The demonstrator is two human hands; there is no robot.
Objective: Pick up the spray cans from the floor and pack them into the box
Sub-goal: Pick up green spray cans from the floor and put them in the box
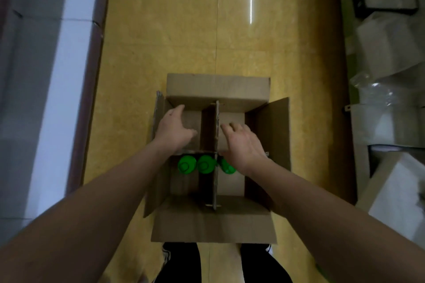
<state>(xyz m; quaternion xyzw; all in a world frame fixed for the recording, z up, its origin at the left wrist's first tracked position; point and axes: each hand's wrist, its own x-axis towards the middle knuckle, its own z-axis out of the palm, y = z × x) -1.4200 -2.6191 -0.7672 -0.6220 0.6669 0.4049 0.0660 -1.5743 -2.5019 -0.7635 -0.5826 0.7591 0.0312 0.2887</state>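
An open cardboard box (216,225) stands on the yellow floor right in front of me, its flaps folded out. A cardboard cross divider (215,181) splits it into compartments. Two green-capped spray cans (186,164) (205,164) stand upright in the near-left compartment. A third green cap (227,167) shows in the near-right compartment, partly hidden by my right wrist. My left hand (173,130) hovers over the far-left compartment with fingers spread and holding nothing. My right hand (241,142) hovers over the far-right compartment, fingers relaxed and empty.
White boxes (388,46) and clear plastic wrap (377,92) are piled along the right side. A grey and white wall with a dark skirting (87,103) runs along the left. My legs in dark trousers (179,264) stand just behind the box.
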